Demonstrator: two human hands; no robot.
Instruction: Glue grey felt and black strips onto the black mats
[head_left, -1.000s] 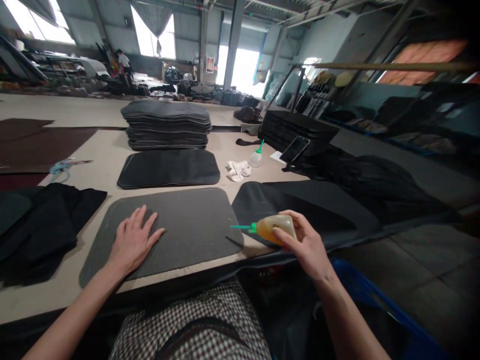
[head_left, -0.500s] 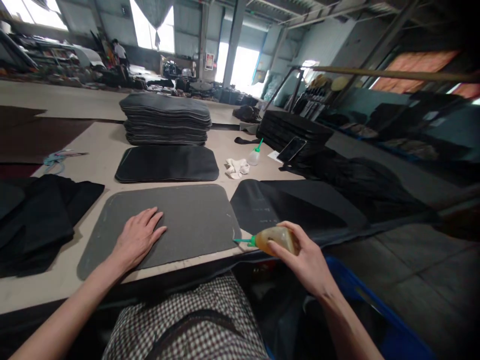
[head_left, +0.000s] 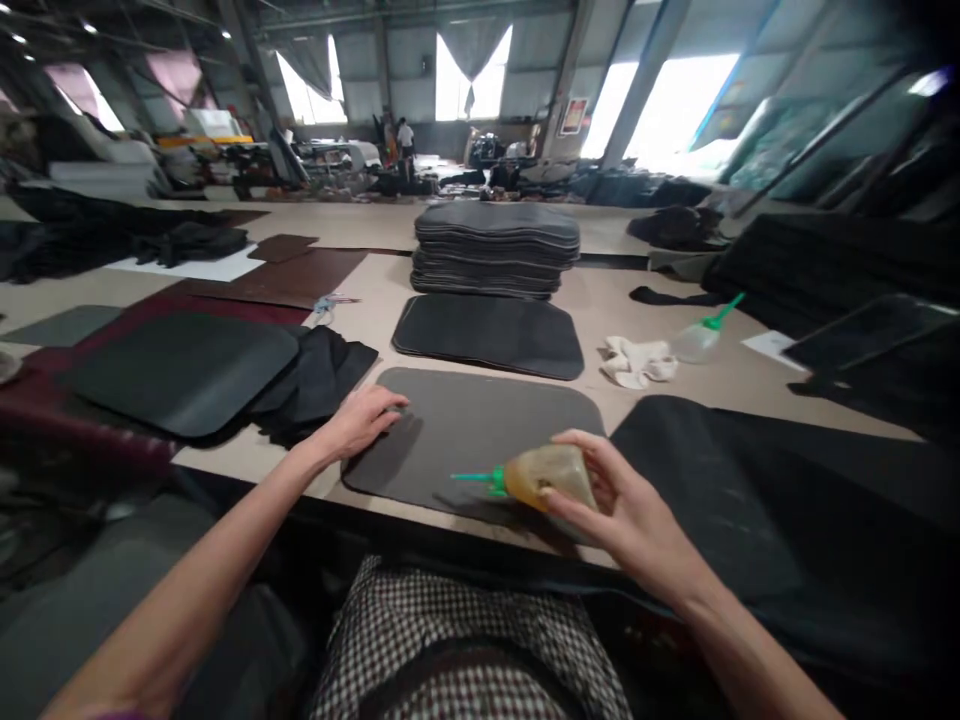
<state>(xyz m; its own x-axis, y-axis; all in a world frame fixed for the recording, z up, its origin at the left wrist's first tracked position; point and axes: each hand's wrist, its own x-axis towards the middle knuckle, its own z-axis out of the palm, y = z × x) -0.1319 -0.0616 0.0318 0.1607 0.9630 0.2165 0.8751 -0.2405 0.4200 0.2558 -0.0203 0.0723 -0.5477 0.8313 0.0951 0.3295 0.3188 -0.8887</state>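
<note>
A grey panel with rounded corners [head_left: 465, 425] lies flat along the front edge of the table. My left hand [head_left: 364, 415] is over its left edge, fingers loosely bent and apart, holding nothing; whether the fingertips touch the panel I cannot tell. In my right hand [head_left: 622, 505] is a squeeze glue bottle [head_left: 551, 475], tipped sideways with amber liquid inside. Its thin green nozzle points left above the panel's near part. Just behind the panel sits a low pile of black panels [head_left: 487, 335], and beyond it a tall stack of similar panels [head_left: 495, 250].
A crumpled white cloth [head_left: 636, 362] lies beside a second green-tipped bottle [head_left: 697, 342]. Dark sheet material [head_left: 750, 500] covers the table's right side. At left are a black panel [head_left: 187, 370] and folded black fabric [head_left: 322, 375]. A person [head_left: 406, 145] stands far back.
My view has turned left. My left hand has gone from lying flat on the grey panel to its left edge. The bottle's nozzle has shifted from the panel's right edge inward over it.
</note>
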